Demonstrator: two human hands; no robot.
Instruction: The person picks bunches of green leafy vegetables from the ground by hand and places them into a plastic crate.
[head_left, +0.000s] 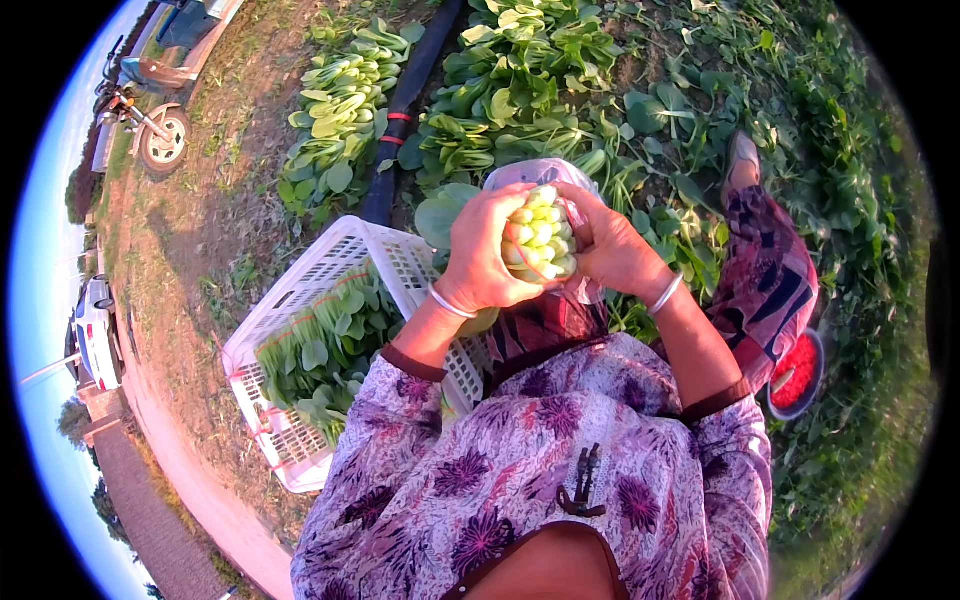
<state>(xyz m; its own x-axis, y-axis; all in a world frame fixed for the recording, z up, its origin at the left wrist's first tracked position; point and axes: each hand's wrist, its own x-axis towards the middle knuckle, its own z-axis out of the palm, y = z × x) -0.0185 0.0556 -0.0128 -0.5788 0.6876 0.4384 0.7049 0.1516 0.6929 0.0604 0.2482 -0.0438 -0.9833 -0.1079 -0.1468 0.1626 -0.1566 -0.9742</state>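
Note:
Between my two hands is a bunch of leafy greens (541, 236), its pale cut stem ends facing up toward me. A thin red band crosses the stems. My left hand (484, 244) wraps the bunch from the left, and my right hand (615, 244) grips it from the right. Each wrist wears a silvery bangle. Clear plastic (544, 172) shows just beyond the hands, over my knee area. Left of my left arm, a white plastic crate (292, 277) holds several bunches of greens (330, 334) tied with red bands.
Cut greens (345, 97) lie in a row beyond the crate, beside a black hose (424, 67) with red bands. More greens (517, 82) cover the ground ahead. At right stands a bowl of red bands (795, 375). A motor vehicle (154, 131) and a white car (97, 334) stand far left.

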